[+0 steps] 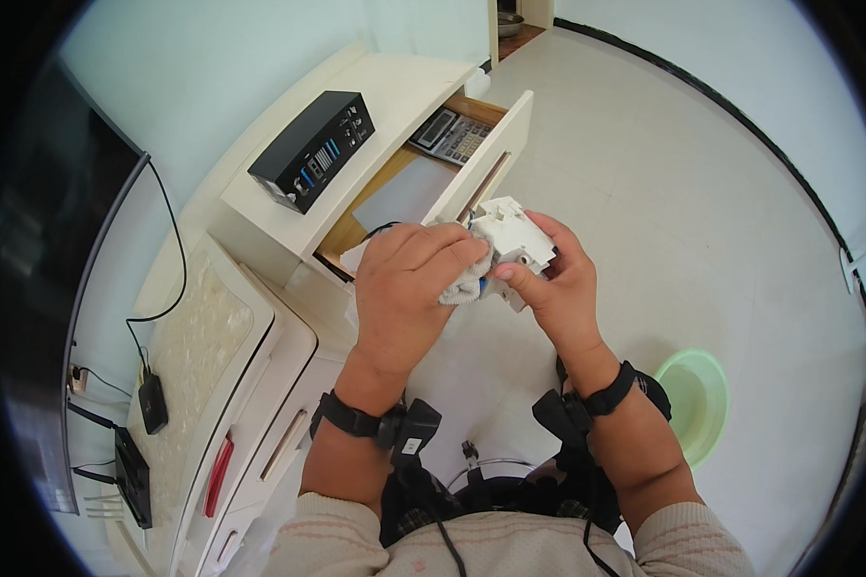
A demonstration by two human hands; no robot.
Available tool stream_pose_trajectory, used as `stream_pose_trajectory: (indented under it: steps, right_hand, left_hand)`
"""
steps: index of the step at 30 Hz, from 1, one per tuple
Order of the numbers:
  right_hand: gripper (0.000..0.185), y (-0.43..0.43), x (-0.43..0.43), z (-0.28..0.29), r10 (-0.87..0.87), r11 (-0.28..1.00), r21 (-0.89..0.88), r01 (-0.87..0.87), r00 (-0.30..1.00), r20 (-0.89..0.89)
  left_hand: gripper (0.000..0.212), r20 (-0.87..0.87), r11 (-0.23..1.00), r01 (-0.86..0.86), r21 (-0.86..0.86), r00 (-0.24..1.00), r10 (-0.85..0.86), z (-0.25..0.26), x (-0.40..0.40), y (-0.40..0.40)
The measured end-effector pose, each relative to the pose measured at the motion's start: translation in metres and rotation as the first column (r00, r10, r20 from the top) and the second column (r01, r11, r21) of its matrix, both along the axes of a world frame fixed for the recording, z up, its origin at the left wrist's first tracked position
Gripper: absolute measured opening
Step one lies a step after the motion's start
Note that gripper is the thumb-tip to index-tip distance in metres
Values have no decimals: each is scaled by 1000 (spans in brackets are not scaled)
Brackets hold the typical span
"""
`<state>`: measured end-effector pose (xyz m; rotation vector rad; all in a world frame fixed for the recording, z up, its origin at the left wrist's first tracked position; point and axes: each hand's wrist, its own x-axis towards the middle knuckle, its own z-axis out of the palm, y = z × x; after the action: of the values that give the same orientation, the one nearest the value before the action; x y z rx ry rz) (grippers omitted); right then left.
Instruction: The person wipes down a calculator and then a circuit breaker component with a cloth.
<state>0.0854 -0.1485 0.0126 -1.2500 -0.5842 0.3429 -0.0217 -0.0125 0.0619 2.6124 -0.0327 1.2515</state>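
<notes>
In the middle of the head view my right hand [559,278] grips a white plastic device [516,231], perhaps a circuit breaker, with screw holes and blue parts at its edge. My left hand [422,278] holds a crumpled grey ribbed cloth [469,281] against the device's left side. The cloth hides part of that side. Both hands are just beyond the front of an open drawer [509,155], in which lie a calculator [453,137] and a grey flat sheet [404,198].
A black box [314,151] stands on the white cabinet [411,79]. Lower left are a black router [132,476], a small black box [152,402] with a cable, and a large dark screen [36,288]. A pale green basin [693,407] is on the floor at right.
</notes>
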Motion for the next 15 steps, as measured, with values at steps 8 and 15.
stream_pose_trajectory:
  steps: [8, 15]
  right_hand:
    - [52, -12, 18, 11, 7, 998, 65, 13, 954, -301]
    - [54, -1, 12, 2, 7, 1000, 25, -3, 991, -132]
  left_hand:
    - [32, -259, 999, 37, -35, 965, -45, -7, -20, 11]
    - [32, 26, 984, -54, -169, 998, 59, -4, -12, 5]
